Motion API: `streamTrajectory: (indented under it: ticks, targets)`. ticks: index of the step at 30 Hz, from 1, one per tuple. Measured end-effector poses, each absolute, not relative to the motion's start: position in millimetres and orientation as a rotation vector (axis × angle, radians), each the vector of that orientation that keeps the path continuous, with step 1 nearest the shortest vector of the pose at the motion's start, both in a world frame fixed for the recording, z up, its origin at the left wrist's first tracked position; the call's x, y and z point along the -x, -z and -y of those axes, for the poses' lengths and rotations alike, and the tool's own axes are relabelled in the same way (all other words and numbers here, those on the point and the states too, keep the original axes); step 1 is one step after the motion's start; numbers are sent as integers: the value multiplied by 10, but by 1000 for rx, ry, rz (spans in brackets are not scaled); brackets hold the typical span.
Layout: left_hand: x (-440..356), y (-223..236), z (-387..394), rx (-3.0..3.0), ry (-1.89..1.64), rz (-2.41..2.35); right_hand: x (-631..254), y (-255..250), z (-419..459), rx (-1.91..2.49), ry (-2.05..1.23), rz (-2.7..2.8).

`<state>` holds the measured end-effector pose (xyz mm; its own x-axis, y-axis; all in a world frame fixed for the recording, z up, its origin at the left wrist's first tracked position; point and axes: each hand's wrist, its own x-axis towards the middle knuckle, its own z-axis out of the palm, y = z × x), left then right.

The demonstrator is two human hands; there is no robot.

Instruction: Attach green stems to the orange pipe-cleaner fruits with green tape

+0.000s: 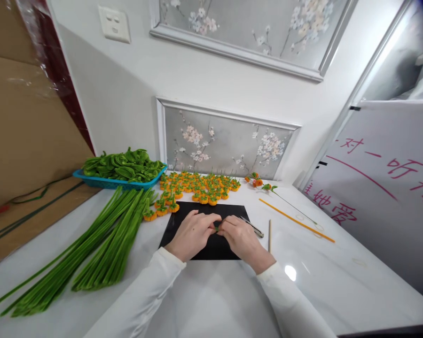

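Pinching green piece point(216, 229), fingers point(211, 219) nearly closed

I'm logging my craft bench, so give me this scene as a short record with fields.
Left hand: fingertips on a small green piece over black mat
Right hand: fingertips on the same piece
At mat's right edge: craft knife
Farther right: wooden stick, orange chenille stem
Behind mat: orange flower heads
Left side: green chenille stems, blue basket of green leaf-like pieces
Back right: small flower spray
Unclear: the green piece's shape
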<state>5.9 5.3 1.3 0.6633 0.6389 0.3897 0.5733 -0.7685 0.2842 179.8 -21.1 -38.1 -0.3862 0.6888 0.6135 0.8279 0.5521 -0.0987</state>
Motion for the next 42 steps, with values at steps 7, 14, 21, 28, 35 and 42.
streamTrajectory:
  ticks: [7,14,21,28,35,42]
  targets:
    - [-34,-66,-36,-2712,-575,-1002,-1801,370,231,1218,427,2235]
    - [-46,-118,-9,-2682,-576,-997,-1795,377,250,1282,516,2276]
    - [-65,-75,-18,-2728,-647,-1012,-1775,384,245,1318,593,2272]
    - [-42,-73,-14,-2697,-565,-1114,-1807,343,267,1262,513,2238]
    - [17,-60,-68,-2582,-654,-1106,-1973,384,230,1175,237,1990]
    - [-10,-82,-61,-2500,-638,-1036,-1869,374,257,1125,251,2060]
